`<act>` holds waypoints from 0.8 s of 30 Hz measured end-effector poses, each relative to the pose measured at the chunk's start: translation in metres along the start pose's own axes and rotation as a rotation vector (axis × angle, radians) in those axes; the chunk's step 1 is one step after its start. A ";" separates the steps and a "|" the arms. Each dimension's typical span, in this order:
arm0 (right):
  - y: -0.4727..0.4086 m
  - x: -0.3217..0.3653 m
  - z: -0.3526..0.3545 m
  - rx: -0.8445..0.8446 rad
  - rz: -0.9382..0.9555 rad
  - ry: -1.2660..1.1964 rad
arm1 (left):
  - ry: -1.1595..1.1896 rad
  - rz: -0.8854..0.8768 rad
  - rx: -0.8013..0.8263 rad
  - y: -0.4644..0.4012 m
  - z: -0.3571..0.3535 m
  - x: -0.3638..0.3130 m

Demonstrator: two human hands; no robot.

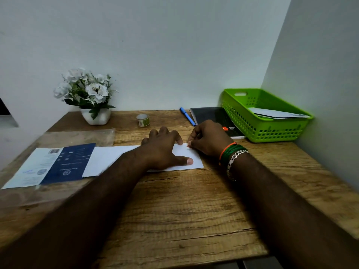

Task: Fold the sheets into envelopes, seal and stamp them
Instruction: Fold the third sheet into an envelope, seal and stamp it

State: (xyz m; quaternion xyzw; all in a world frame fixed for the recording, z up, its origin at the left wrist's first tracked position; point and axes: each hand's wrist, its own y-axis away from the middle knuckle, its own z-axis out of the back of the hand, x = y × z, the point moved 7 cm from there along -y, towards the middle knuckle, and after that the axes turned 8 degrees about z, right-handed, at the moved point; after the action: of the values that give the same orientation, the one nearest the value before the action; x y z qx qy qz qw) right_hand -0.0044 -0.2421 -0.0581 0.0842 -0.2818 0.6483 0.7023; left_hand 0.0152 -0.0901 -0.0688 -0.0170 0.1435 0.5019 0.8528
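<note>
Paper (182, 158), thin and limp, lies mid-tabletop nearer the back edge; left hand (165, 150) presses it flat, fingers spread, while right hand (208, 140) pinches its far-right corner. It likely creases easily; edges grip best.

Both forearms are seen bare, no sleeves being worn. On the right wrist, orange thread (227, 149) and green thread bands (232, 152) are worn, with a silver chain bracelet (235, 157) just behind them.
</note>
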 end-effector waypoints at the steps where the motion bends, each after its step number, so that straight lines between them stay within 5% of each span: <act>1: 0.000 0.000 0.000 0.002 0.000 0.006 | 0.000 0.000 0.000 0.000 0.000 0.000; 11: 0.005 -0.006 0.005 0.014 -0.105 -0.064 | -0.012 -0.026 0.012 0.000 -0.001 -0.004; 18: 0.010 -0.028 0.012 -0.103 -0.307 -0.468 | -0.002 -0.020 0.025 -0.003 -0.003 -0.002; 24: 0.010 -0.015 0.004 -0.028 -0.191 -0.385 | -0.014 -0.013 0.012 -0.005 -0.003 -0.001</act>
State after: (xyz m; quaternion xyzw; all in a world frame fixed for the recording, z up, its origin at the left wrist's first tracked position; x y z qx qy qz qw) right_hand -0.0153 -0.2560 -0.0649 0.2230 -0.4103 0.5470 0.6948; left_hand 0.0179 -0.0941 -0.0723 -0.0094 0.1403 0.4955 0.8572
